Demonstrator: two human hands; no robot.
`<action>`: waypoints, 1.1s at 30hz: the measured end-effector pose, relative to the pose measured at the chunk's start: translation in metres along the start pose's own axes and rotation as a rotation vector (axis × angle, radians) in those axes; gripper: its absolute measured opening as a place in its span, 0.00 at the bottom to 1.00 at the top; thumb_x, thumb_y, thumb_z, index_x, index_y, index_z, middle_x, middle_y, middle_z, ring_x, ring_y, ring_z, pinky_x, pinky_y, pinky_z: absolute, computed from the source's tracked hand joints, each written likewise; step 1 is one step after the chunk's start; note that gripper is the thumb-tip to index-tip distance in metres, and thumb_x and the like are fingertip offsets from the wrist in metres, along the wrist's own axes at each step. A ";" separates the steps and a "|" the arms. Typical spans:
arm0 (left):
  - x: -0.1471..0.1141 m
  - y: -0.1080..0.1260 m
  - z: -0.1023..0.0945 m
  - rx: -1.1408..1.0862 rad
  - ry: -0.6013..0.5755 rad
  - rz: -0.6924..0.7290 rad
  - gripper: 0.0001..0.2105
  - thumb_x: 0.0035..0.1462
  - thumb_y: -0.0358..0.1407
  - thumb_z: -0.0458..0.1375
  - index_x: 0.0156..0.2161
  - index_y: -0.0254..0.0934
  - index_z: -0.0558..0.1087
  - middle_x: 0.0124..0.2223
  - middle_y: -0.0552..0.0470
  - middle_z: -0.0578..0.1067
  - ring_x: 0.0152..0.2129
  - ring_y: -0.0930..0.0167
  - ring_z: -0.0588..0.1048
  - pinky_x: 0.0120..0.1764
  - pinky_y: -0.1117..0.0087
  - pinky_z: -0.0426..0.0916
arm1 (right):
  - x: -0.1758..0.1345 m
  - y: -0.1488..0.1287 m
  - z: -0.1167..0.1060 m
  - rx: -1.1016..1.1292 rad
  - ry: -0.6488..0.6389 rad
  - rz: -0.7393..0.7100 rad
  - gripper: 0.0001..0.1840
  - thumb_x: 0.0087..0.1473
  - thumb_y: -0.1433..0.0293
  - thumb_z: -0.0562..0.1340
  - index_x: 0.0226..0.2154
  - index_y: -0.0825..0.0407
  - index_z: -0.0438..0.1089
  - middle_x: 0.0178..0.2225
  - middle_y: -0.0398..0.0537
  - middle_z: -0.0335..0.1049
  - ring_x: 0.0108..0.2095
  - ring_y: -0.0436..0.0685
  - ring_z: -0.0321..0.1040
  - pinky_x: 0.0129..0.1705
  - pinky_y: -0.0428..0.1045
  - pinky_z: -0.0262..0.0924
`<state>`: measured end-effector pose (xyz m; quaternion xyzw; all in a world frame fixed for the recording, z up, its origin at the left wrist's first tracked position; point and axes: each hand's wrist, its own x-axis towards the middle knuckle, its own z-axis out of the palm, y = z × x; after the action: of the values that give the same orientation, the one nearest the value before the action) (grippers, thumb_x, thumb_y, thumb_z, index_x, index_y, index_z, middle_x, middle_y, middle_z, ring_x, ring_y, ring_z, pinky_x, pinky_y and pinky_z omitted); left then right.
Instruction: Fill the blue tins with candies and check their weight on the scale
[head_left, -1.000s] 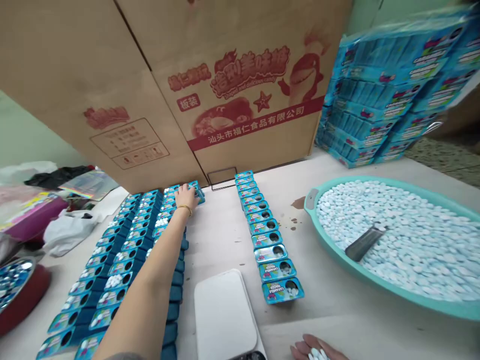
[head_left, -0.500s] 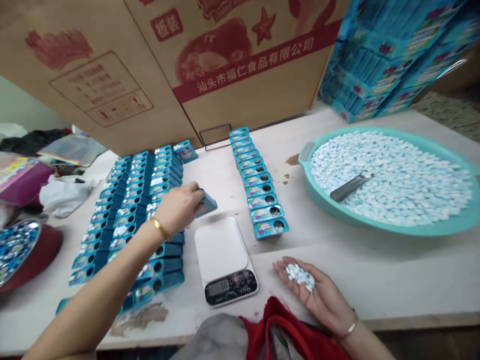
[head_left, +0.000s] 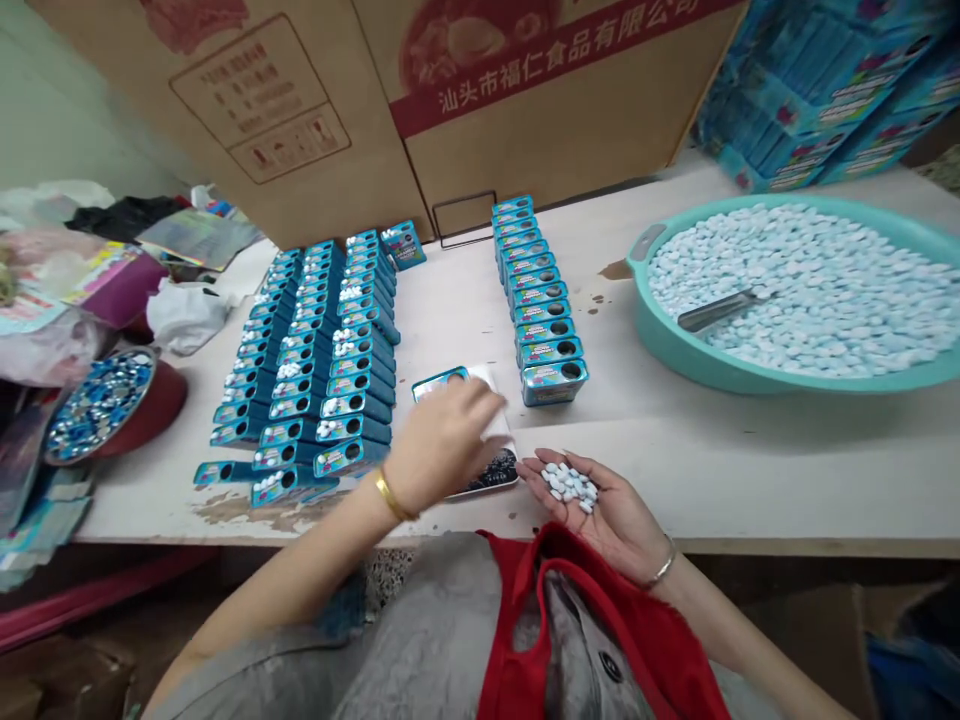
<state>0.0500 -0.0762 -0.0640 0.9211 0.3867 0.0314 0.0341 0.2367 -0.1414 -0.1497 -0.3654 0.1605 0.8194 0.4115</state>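
Note:
My right hand [head_left: 615, 510] lies palm up near the table's front edge, fingers slightly curled, cupping a small heap of white candies [head_left: 570, 486]. Over the white scale [head_left: 487, 385] hovers my left hand [head_left: 450, 430], its fingers bent and smeared by motion. A blue tin [head_left: 429, 385] stands at the scale's back left, partly behind that hand; whether the fingers touch it is unclear. The scale's dark display panel [head_left: 499, 470] is mostly covered.
Rows of blue tins [head_left: 360, 385] stand at left, some with candies on top, and another row [head_left: 551, 330] right of the scale. A turquoise basin [head_left: 697, 365] of candies holds a metal scoop [head_left: 716, 312]. A red bowl [head_left: 169, 395] sits at left, a large carton [head_left: 525, 130] behind.
My left hand has brought the blue tin from beside the left rows to the scale. My right hand still cups its candies. The view has tilted downward.

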 end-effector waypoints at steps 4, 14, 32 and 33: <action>-0.014 0.056 0.044 -0.172 -0.129 0.117 0.11 0.65 0.36 0.50 0.49 0.35 0.67 0.45 0.46 0.72 0.38 0.68 0.71 0.39 0.69 0.69 | 0.002 0.009 -0.007 0.062 -0.063 0.052 0.11 0.59 0.75 0.55 0.32 0.57 0.72 0.26 0.46 0.77 0.26 0.51 0.76 0.34 0.47 0.74; -0.023 0.075 0.078 -0.269 -0.149 -0.027 0.10 0.65 0.34 0.47 0.44 0.33 0.69 0.47 0.43 0.70 0.39 0.67 0.71 0.36 0.69 0.69 | 0.004 0.017 -0.015 -0.002 -0.015 0.059 0.09 0.54 0.73 0.58 0.34 0.56 0.75 0.32 0.50 0.79 0.39 0.58 0.78 0.43 0.53 0.73; -0.044 -0.045 0.093 -0.474 0.692 -0.664 0.39 0.52 0.50 0.63 0.63 0.38 0.54 0.59 0.38 0.66 0.54 0.60 0.67 0.51 0.59 0.65 | 0.043 0.020 0.036 -0.028 -0.051 -0.012 0.10 0.57 0.75 0.57 0.38 0.59 0.72 0.39 0.58 0.78 0.44 0.59 0.76 0.45 0.53 0.73; -0.043 -0.054 0.097 -0.538 0.610 -0.656 0.37 0.53 0.50 0.62 0.63 0.38 0.56 0.57 0.39 0.68 0.53 0.60 0.69 0.50 0.60 0.66 | 0.048 0.021 0.041 -0.032 -0.044 -0.028 0.10 0.57 0.75 0.57 0.38 0.59 0.73 0.38 0.58 0.78 0.44 0.59 0.76 0.45 0.52 0.73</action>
<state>-0.0103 -0.0723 -0.1669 0.6590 0.6256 0.3843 0.1635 0.1825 -0.1046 -0.1577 -0.3560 0.1334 0.8239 0.4203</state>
